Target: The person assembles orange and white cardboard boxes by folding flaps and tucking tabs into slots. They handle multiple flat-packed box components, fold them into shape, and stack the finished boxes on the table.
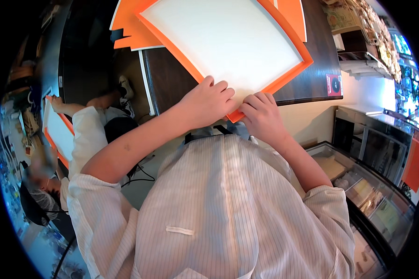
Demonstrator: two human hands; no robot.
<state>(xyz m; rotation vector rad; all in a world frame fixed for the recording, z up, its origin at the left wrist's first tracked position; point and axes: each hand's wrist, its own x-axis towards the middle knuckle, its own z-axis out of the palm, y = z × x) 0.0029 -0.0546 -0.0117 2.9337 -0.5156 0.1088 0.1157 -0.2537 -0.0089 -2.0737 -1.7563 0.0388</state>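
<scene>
Label (334, 85): red, round dark mark | left fingers (224, 90), right fingers (260, 103): clamped on orange-sided box (228, 44)

Dark wood table (323, 56), beige wall (307, 122) behind, pale floor (152, 160) with loose black cables (142, 180), glass-topped display case (370, 232) lower right, loaded shelf (365, 66) upper right, bright bluish light far right.
</scene>
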